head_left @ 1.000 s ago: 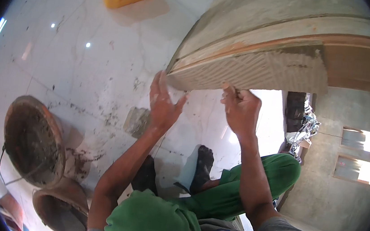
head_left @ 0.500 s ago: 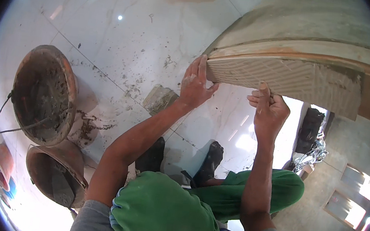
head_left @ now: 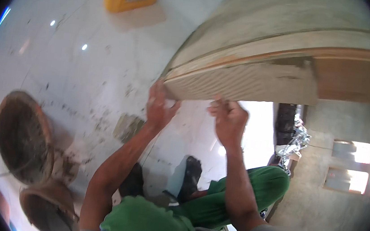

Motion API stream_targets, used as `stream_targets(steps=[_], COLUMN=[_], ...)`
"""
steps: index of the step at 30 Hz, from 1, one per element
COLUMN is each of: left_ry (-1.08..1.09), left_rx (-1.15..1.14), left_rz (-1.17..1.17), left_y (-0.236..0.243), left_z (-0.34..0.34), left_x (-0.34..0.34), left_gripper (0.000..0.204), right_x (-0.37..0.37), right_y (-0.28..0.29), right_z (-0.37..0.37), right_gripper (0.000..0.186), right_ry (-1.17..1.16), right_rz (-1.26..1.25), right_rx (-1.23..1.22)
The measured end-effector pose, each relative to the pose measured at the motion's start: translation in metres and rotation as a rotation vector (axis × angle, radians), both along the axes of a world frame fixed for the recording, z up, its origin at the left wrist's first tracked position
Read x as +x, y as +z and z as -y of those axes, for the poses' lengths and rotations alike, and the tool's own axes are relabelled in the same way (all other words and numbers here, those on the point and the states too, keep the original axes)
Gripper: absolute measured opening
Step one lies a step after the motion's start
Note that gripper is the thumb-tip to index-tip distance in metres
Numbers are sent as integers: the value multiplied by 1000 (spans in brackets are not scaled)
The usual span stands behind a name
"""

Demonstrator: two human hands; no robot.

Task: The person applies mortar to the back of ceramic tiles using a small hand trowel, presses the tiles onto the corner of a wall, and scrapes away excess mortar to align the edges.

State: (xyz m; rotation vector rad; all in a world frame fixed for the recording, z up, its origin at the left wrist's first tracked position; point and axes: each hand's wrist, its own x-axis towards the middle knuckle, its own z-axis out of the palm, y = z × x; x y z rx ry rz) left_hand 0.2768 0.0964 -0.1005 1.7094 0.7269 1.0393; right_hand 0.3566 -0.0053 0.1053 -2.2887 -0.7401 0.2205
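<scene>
Grey-brown ridged strip [head_left: 252, 79], upper right of centre: the left hand [head_left: 159, 108] is positioned at its left end, fingers extended upward, thumb spread apart. The right hand [head_left: 230, 120] is at the lower edge, fingers curled; blur obscures the fingertips, so whether it grips cannot be told. Both forearms extend upward. Strip long axis: across the frame, narrow end pointing left, widening rightward. Yellow jerrycan [head_left: 134, 2]: upper left, cut off by the top edge. Bucket [head_left: 48, 146]: lower left, handle blurred.
</scene>
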Motion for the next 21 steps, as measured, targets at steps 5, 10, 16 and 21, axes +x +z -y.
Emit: stream_targets(steps=[5,10,16,21], left_ry=[24,6,9,2], left_rx=[8,9,-12,-7], left_rz=[-97,-109,-99,-81], left_y=[3,4,3,4], left_z=[8,5,6,9], left_x=[1,-2,-5,-1], left_gripper=[94,94,96,96], right_x=[-4,-10,-15,-15], right_y=[6,13,20,25], right_z=[0,-4,-8,-7], right_gripper=[39,41,33,28], right_ry=[30,-6,15,39], right_rz=[38,-17,17,35], right_rx=[31,11,-54,-25])
